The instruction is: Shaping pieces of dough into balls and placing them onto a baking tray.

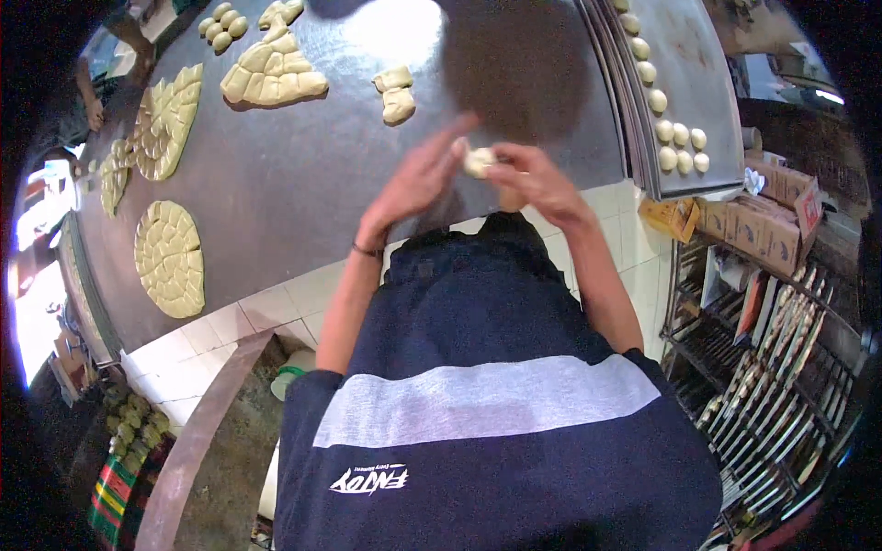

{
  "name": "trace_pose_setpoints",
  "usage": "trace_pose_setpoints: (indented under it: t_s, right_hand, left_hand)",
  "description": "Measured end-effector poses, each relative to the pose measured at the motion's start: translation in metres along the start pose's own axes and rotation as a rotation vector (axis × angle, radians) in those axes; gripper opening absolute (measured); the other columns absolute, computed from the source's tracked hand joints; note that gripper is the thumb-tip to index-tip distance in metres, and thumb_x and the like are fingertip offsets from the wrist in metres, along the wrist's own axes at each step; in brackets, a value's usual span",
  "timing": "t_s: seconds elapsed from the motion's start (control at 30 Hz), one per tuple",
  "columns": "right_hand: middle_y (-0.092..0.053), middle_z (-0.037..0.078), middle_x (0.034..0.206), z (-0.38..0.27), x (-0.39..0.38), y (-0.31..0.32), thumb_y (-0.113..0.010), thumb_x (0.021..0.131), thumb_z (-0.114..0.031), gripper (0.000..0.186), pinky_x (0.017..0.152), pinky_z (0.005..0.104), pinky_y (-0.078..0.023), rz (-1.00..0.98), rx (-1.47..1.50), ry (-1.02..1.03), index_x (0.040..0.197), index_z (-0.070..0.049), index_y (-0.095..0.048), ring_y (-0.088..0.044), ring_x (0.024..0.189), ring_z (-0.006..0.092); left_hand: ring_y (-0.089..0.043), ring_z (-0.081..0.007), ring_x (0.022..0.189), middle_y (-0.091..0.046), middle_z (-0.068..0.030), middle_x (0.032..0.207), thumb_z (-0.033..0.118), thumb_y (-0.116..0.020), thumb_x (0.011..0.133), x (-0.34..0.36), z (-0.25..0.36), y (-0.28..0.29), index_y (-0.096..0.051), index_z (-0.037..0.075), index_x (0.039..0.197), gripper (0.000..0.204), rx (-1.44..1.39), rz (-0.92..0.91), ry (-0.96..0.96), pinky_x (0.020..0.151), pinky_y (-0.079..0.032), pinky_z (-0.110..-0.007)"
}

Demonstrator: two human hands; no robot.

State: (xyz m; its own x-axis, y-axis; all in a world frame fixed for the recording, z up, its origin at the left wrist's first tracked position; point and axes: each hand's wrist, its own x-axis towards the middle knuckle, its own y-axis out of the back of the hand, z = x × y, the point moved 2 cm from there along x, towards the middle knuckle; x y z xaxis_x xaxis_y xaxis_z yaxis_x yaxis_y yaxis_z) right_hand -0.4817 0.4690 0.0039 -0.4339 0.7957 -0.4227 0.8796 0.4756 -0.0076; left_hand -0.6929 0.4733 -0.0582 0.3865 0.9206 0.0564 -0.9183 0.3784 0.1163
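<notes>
A small pale piece of dough (479,163) is between my hands, just above the near edge of the dark worktop (331,184). My right hand (540,186) has its fingers curled against the right side of this piece and grips it. My left hand (421,182), slightly blurred, has its fingers stretched out, with the thumb side close to the dough. Whether the left fingers touch it, I cannot tell. Beyond my hands lies a short strip of dough chunks (396,95). Farther left is a large scored slab of dough (276,73).
More scored dough slabs lie at the left, including a round one (170,257). Several dough balls (222,26) sit at the far left. A tray at the right (703,179) bears rows of dough balls. Below it are cardboard boxes (763,230) and a tray rack (772,367). Another person's hand (95,113) shows far left.
</notes>
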Motion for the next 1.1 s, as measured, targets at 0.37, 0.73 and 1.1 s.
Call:
trace_pose_setpoints:
  t_s: [0.37,0.73,1.1]
  right_hand:
    - [-0.066,0.004,0.093,0.079,0.006,0.079,-0.067,0.098,-0.02,0.018,0.064,0.0275,-0.048,0.539,-0.372,0.283,0.109,-0.005,-0.067,-0.06,0.077,0.0094]
    - [-0.068,0.014,0.103,0.122,0.113,0.007,-0.068,0.096,-0.028,0.035,0.089,0.0486,-0.046,0.711,-0.971,0.438,0.124,-0.007,-0.061,-0.063,0.097,0.0363]
    - [-0.068,0.012,0.103,0.132,0.104,0.097,-0.073,0.094,-0.034,0.037,0.09,0.0503,-0.046,0.825,-1.229,0.419,0.116,-0.007,-0.062,-0.059,0.107,0.0344]
  left_hand:
    - [-0.06,-0.0239,0.095,-0.062,-0.0121,0.099,0.023,-0.063,0.101,-0.156,-0.042,0.072,-0.059,0.005,0.115,0.023,0.559,0.659,0.233,0.084,-0.047,-0.039]
    - [-0.05,-0.0324,0.12,-0.054,-0.0136,0.12,0.022,-0.064,0.087,-0.074,-0.094,0.072,-0.055,0.008,0.125,0.042,1.091,0.734,0.145,0.103,-0.036,-0.049]
    - [-0.054,-0.0278,0.109,-0.061,-0.0081,0.11,0.027,-0.067,0.091,-0.088,-0.105,0.156,-0.055,0.011,0.129,0.043,1.147,0.531,0.084,0.095,-0.037,-0.046]
